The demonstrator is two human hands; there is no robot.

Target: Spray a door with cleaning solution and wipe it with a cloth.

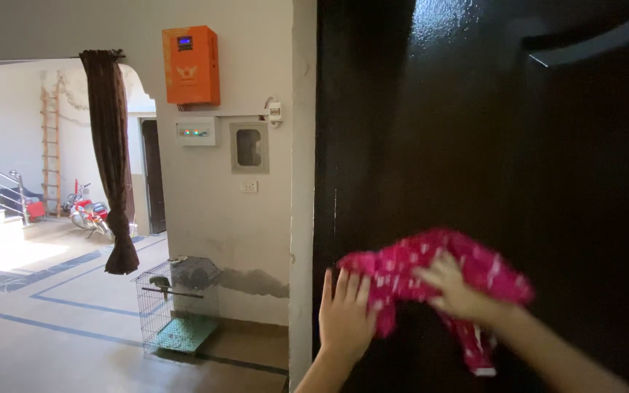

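Wire cage (177, 306) holds a green bird (perched); right hand (454, 287) presses pink cloth (431, 273) on dark door (475, 145), left hand (345, 316) open flat.

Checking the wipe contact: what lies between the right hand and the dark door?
In the head view, the pink cloth lies between the right hand and the dark door.
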